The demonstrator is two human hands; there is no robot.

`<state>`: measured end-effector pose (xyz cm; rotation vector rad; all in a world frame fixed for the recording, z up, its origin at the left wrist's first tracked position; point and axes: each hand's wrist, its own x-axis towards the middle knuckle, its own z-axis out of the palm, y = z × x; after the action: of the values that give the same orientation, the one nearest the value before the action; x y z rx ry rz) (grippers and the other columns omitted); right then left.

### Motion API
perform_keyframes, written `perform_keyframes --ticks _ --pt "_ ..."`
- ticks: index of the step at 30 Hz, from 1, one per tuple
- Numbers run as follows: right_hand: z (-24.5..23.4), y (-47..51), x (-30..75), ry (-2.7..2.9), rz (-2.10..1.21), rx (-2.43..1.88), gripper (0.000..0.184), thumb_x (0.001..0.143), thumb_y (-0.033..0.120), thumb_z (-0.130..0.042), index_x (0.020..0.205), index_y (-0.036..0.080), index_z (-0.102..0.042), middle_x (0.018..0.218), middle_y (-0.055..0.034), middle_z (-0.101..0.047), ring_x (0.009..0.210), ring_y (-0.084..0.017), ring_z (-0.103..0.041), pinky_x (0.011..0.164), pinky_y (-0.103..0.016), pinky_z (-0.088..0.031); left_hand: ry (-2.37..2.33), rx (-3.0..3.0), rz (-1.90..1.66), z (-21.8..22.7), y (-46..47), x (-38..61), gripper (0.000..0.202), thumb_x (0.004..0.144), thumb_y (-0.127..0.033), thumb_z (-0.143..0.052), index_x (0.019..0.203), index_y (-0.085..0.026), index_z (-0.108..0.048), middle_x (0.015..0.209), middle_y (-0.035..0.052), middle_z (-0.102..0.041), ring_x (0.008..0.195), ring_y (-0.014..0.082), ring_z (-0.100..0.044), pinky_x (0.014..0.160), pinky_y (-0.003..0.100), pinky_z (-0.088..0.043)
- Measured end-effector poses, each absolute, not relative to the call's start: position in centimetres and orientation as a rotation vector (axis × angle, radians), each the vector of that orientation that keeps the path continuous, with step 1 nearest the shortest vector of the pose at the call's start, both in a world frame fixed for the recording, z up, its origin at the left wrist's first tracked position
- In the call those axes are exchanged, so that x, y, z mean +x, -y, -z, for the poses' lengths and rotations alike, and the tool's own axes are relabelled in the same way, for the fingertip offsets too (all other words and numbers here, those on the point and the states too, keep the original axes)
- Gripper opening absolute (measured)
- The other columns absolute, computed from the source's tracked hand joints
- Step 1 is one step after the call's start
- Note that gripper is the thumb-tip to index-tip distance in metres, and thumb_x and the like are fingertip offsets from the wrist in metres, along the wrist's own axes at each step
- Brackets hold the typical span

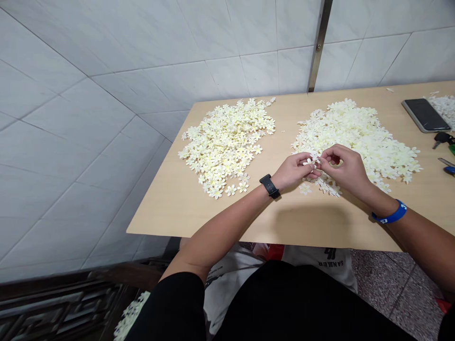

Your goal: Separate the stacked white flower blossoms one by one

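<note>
My left hand, with a black band at the wrist, is closed on white artificial flowers held at the fingertips. Against them, thumb and forefinger of my right hand are pinched at the flowers' right edge; whether a separate petal piece sits in that pinch is too small to see. Both hands are above the near-left edge of a large heap of pale flowers. To the left lies a second heap of flowers with yellowish centres.
The wooden table stands against a tiled wall. At the right are a phone, keys, a blue-handled tool and small white pieces. More flowers lie below, at lower left, beside dark carved furniture.
</note>
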<state>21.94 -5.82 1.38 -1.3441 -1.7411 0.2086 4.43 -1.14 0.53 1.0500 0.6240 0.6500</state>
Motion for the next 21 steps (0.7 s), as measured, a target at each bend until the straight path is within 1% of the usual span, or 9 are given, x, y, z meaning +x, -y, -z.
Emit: perform_keyframes --ticks 3,6,9,11,13,16,19,21 --pt "-1.4 5.7 22.3 1.686 -0.195 -1.378 0.01 0.079 0.014 -0.063 0.076 0.023 -0.062 0.07 -0.0012 -0.061 0.062 -0.016 -0.052 0.058 -0.032 -0.043 -0.64 1.059 -0.639 -0.5 1.2 4.4 0.008 0.093 -0.008 -0.063 0.101 -0.011 -0.061 0.095 0.0091 -0.073 0.072 0.0099 -0.07 0.078 0.03 -0.057" --pt "-1.1 5.5 22.7 1.635 -0.265 -1.397 0.007 0.081 0.018 -0.064 0.076 0.023 -0.063 0.067 -0.0008 -0.06 0.059 -0.016 -0.052 0.054 -0.031 -0.042 -0.666 1.082 -0.647 -0.3 1.1 4.4 0.009 0.097 -0.008 -0.055 0.101 -0.009 -0.063 0.095 0.0102 -0.074 0.069 0.0083 -0.068 0.073 0.027 -0.056" --pt "-0.8 5.3 23.1 1.582 -0.387 -1.38 0.007 0.085 0.024 -0.065 0.078 0.023 -0.064 0.064 -0.0003 -0.06 0.056 -0.016 -0.053 0.049 -0.029 -0.041 -0.675 1.111 -0.652 -0.3 1.0 4.4 0.008 0.098 -0.013 -0.058 0.101 -0.009 -0.064 0.095 0.0117 -0.076 0.068 0.0083 -0.068 0.071 0.026 -0.056" --pt "-0.8 5.3 23.1 1.58 -0.403 -1.375 0.007 0.087 0.025 -0.064 0.08 0.023 -0.064 0.065 -0.0002 -0.059 0.056 -0.016 -0.053 0.05 -0.029 -0.042 -0.684 1.113 -0.658 -0.4 0.9 4.3 0.009 0.098 -0.015 -0.059 0.102 -0.008 -0.064 0.095 0.0125 -0.076 0.069 0.0086 -0.068 0.071 0.026 -0.056" --pt "-1.0 5.3 23.2 1.612 -0.33 -1.389 0.007 0.088 0.022 -0.063 0.08 0.023 -0.064 0.067 -0.0006 -0.06 0.059 -0.016 -0.054 0.053 -0.031 -0.044 -0.695 1.095 -0.674 -0.6 1.0 4.2 0.01 0.098 -0.015 -0.059 0.103 -0.008 -0.064 0.095 0.0129 -0.077 0.07 0.0095 -0.07 0.073 0.027 -0.057" --pt "-1.4 5.3 23.6 1.69 -0.081 -1.418 0.009 0.087 0.017 -0.061 0.081 0.024 -0.062 0.073 -0.0026 -0.06 0.064 -0.019 -0.055 0.061 -0.035 -0.046 -0.709 1.055 -0.709 -0.9 1.0 4.1 0.012 0.098 -0.012 -0.057 0.107 -0.008 -0.063 0.096 0.0131 -0.077 0.071 0.0102 -0.071 0.075 0.029 -0.059" --pt "-1.7 5.2 24.2 1.69 0.139 -1.451 0.007 0.091 0.02 -0.06 0.092 0.024 -0.066 0.079 -0.0049 -0.061 0.068 -0.021 -0.056 0.066 -0.038 -0.047 -0.732 1.066 -0.724 -1.1 1.1 4.1 0.009 0.097 -0.014 -0.06 0.1 -0.007 -0.064 0.095 0.0148 -0.077 0.069 0.0104 -0.07 0.075 0.03 -0.059" --pt "-1.9 5.3 24.3 1.676 0.189 -1.447 0.011 0.094 0.022 -0.058 0.099 0.024 -0.068 0.081 -0.0058 -0.062 0.068 -0.022 -0.056 0.066 -0.039 -0.047 -0.745 1.092 -0.722 -1.2 1.2 4.1 0.011 0.096 -0.018 -0.063 0.094 -0.007 -0.065 0.091 0.0141 -0.077 0.066 0.0103 -0.069 0.072 0.029 -0.059"
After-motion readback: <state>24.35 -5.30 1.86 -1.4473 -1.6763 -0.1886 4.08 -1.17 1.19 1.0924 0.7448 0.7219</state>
